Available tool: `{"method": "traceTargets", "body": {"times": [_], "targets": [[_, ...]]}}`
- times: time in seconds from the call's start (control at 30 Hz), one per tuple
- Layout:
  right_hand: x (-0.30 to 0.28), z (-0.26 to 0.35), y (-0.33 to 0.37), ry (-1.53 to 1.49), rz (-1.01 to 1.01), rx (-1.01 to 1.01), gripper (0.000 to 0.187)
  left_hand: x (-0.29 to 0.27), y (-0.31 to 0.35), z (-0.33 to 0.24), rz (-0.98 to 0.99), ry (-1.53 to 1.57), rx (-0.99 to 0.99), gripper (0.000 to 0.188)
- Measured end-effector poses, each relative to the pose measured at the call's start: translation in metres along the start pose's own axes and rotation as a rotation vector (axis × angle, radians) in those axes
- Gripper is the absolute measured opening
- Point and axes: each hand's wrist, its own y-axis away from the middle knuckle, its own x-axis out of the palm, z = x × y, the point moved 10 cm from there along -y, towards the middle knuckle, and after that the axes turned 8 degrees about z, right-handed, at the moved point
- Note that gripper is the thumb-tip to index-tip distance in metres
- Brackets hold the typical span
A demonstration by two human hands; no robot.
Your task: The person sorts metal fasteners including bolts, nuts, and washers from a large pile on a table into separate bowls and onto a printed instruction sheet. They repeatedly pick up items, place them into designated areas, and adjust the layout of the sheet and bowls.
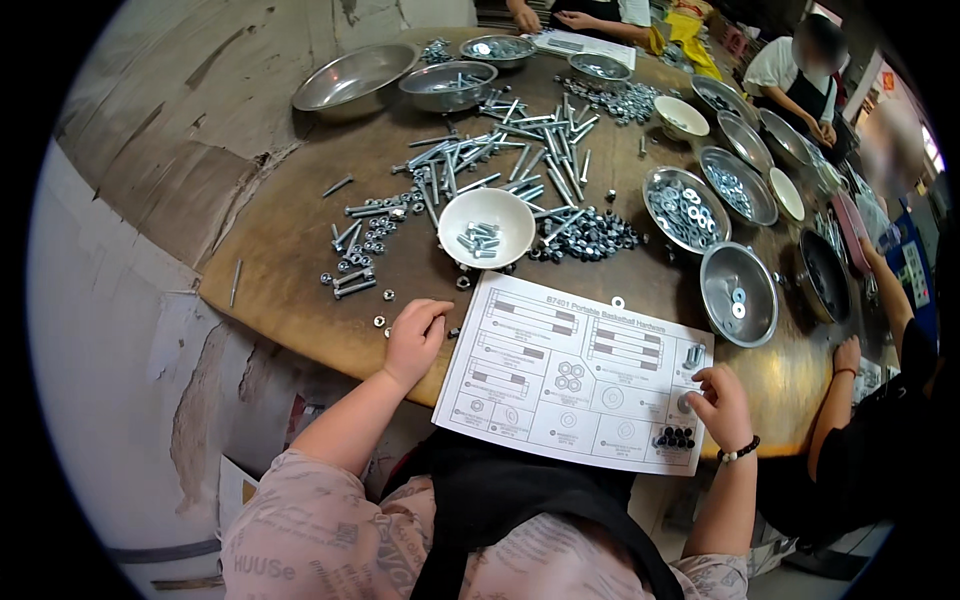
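Observation:
A printed sheet of hardware drawings point(545, 345) lies on the table in front of me. Left of it, my left hand point(415, 342) rests on the tabletop, its fingers curled and nothing seen in them. Loose hex nuts point(379, 321) lie beside that hand. My right hand point(724, 408) is over the sheet's right edge, finger and thumb closed at a flat grey washer point(685, 403); its fingers partly hide it. On the same side of the sheet, short bolts point(693, 355) stand above the washer and several black-topped nuts point(675, 437) sit in rows below.
Beyond the sheet stand a white bowl of short bolts point(486, 197), a heap of long bolts point(530, 150) and a pile of dark nuts point(590, 238). Metal bowls of washers point(740, 333) line the right. Co-workers sit far off and at right, one holding a pink tray point(850, 232).

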Motion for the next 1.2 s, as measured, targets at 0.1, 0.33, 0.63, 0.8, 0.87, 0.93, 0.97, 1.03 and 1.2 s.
{"method": "traceTargets", "body": {"times": [0.1, 0.33, 0.63, 0.8, 0.87, 0.93, 0.97, 1.03, 1.2], "targets": [[0.014, 0.023, -0.004, -0.038, 0.025, -0.096, 0.023, -0.023, -0.009, 0.008, -0.035, -0.077, -0.035, 0.021], [0.064, 0.065, -0.015, -0.150, 0.217, -0.162, 0.017, -0.107, -0.057, 0.109, -0.018, -0.394, -0.269, 0.041], [0.087, 0.085, -0.025, -0.241, 0.278, -0.103, 0.013, -0.111, -0.122, 0.207, 0.162, -0.650, -0.405, 0.033], [0.091, 0.084, -0.027, -0.233, 0.289, -0.080, 0.012, -0.110, -0.126, 0.208, 0.386, -0.821, -0.572, 0.024], [0.094, 0.086, -0.029, -0.233, 0.299, -0.080, 0.012, -0.118, -0.120, 0.213, 0.394, -0.793, -0.607, 0.023], [0.093, 0.086, -0.031, -0.239, 0.284, -0.105, 0.014, -0.125, -0.115, 0.218, 0.364, -0.667, -0.662, 0.023], [0.094, 0.086, -0.031, -0.244, 0.281, -0.112, 0.015, -0.122, -0.112, 0.217, 0.392, -0.669, -0.656, 0.024], [0.102, 0.088, -0.037, -0.184, 0.291, -0.167, 0.015, -0.115, -0.109, 0.211, 0.450, -0.670, -0.638, 0.025], [0.106, 0.111, -0.046, -0.192, 0.324, -0.199, 0.016, -0.111, -0.104, 0.206, 0.572, -0.877, -0.649, 0.028]]}}
